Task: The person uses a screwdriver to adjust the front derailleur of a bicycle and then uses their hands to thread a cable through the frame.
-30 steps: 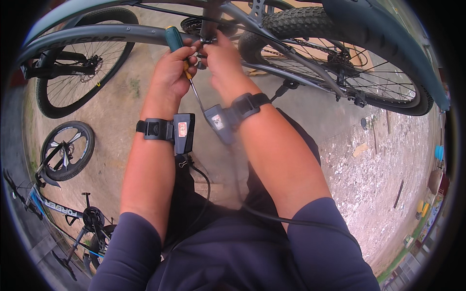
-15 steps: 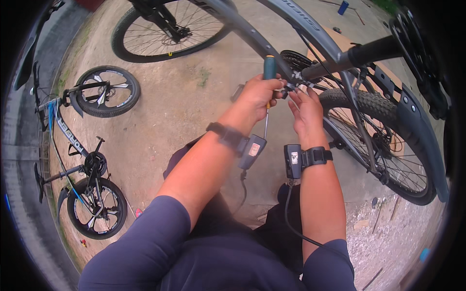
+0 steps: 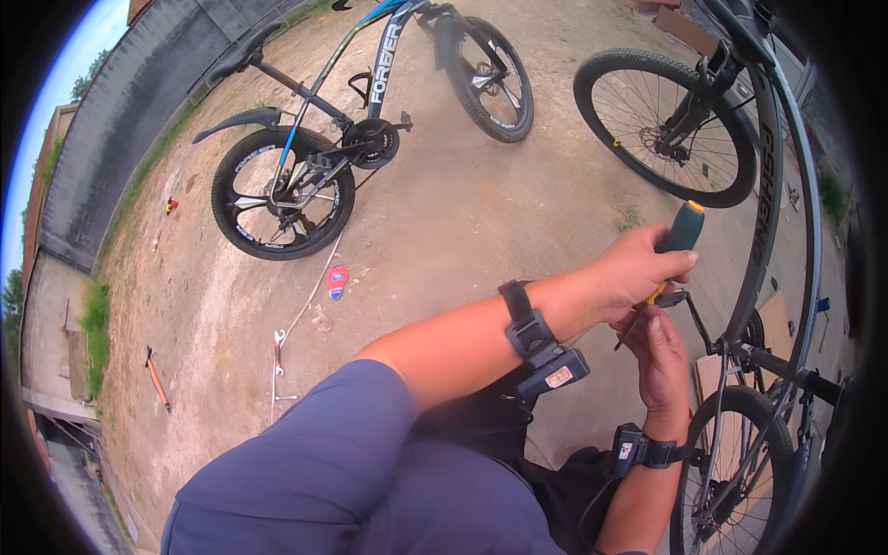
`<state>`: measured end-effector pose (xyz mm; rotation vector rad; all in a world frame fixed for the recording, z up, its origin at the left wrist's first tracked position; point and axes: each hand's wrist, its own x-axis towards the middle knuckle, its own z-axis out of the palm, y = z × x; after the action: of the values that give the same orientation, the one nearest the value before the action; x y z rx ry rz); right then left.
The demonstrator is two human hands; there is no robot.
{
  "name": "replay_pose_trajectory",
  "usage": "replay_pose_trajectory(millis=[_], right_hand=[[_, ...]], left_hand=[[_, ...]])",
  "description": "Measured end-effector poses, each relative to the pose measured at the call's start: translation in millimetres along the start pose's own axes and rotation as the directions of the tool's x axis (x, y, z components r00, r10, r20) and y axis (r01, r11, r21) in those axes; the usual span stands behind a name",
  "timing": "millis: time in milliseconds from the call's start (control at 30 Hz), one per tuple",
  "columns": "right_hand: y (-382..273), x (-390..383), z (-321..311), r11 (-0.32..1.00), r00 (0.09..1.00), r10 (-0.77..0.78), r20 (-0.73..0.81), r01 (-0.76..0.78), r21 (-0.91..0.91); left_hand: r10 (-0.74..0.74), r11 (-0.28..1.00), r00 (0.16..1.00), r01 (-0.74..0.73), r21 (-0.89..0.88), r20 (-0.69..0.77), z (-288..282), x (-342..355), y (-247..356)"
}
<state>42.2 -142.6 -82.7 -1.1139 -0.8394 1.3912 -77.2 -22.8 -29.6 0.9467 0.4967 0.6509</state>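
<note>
My left hand (image 3: 647, 268) grips a screwdriver (image 3: 685, 225) with a dark green handle and yellow cap, its shaft slanting down toward the lower left. My right hand (image 3: 661, 356) is curled just below it beside the shaft; what its fingertips hold is hidden or too small to name. Just right of my hands is the grey bicycle (image 3: 766, 217), with a pedal crank, seat tube and rear wheel (image 3: 735, 476) near them. Its frame runs up along the right of the view to the front wheel.
A black and blue bicycle (image 3: 381, 65) stands at the top. On the dirt ground lie a red object (image 3: 337, 280), wrenches (image 3: 278, 347), a cord and an orange-handled tool (image 3: 157, 379). A grey wall (image 3: 120, 120) runs along the left; cardboard (image 3: 712, 379) lies behind the grey bicycle.
The view has swung left, bringing the wall and ground tools into sight. My hands, with the screwdriver, now appear right of the frame's middle, lower and just left of the grey bicycle's crank.
</note>
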Motion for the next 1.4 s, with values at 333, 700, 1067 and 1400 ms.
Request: replay_pose_trajectory(millis=[333,700,1067,1400], right_hand=[[-37.1,0.1,96.7,0.864,0.999,-0.001,0.053,0.027,-0.503],[-37.7,28.8,224.7,0.407,0.868,0.015,0.496,0.448,-0.796],[-62.0,127.7,251.6,0.684,0.925,-0.222,0.309,0.373,-0.627],[72.3,274.0,356.2,0.67,0.835,0.291,0.466,0.169,-0.723]], left_hand=[[0.083,0.996,0.996,-0.082,-0.038,0.038,-144.8,-151.9,75.2],[-0.21,0.893,0.977,0.209,0.398,-0.043,-213.6,-299.9,77.6],[0.145,0.986,0.908,-0.097,0.139,-0.392,-286.5,-342.6,126.8],[0.213,0.977,0.452,-0.124,0.175,-0.866,-481.0,-383.4,100.4]])
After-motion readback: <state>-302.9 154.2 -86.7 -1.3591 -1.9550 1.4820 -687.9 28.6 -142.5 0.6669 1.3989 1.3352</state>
